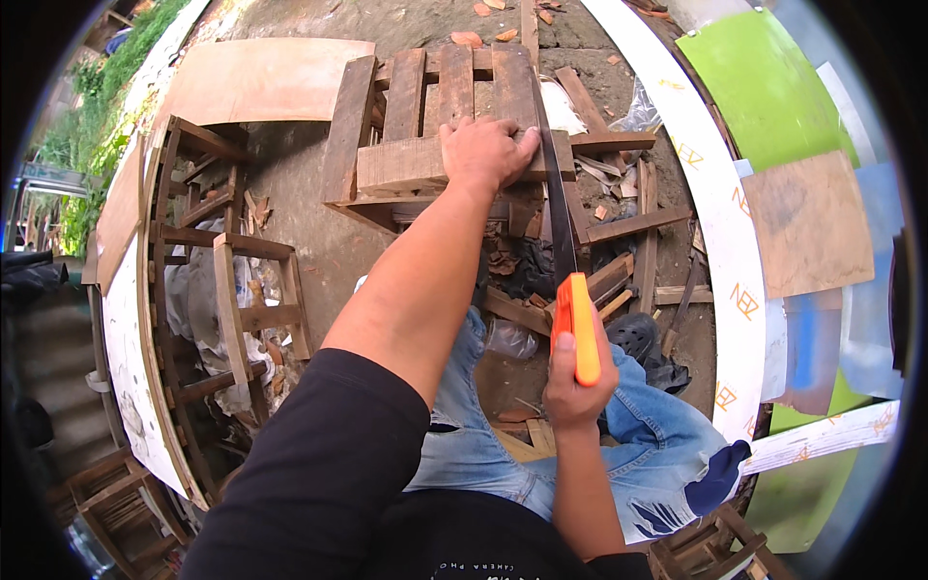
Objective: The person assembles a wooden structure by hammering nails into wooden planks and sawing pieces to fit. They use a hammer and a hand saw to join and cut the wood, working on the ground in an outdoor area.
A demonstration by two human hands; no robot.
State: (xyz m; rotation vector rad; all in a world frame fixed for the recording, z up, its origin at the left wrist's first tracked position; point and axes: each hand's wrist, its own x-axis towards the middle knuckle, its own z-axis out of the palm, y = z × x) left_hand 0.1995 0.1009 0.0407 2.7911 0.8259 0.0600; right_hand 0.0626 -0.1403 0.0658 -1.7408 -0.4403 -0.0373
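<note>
My right hand [580,385] is wrapped round the orange and yellow handle of a handsaw [561,230]. Its dark blade points away from me, with the far part against the right end of a wooden board [399,166]. My left hand [491,153] presses on that board from above, its fingers bent over the far side and the thumb near the blade. The board lies crosswise on a slatted wooden stand [406,97]. How deep the blade sits in the wood I cannot tell.
Offcuts and scrap planks [638,227] litter the ground right of the stand. A wooden frame [256,246] stands at the left. A long white panel [720,213] curves along the right, beside a green sheet [768,87]. A plywood sheet [266,77] lies at the far left.
</note>
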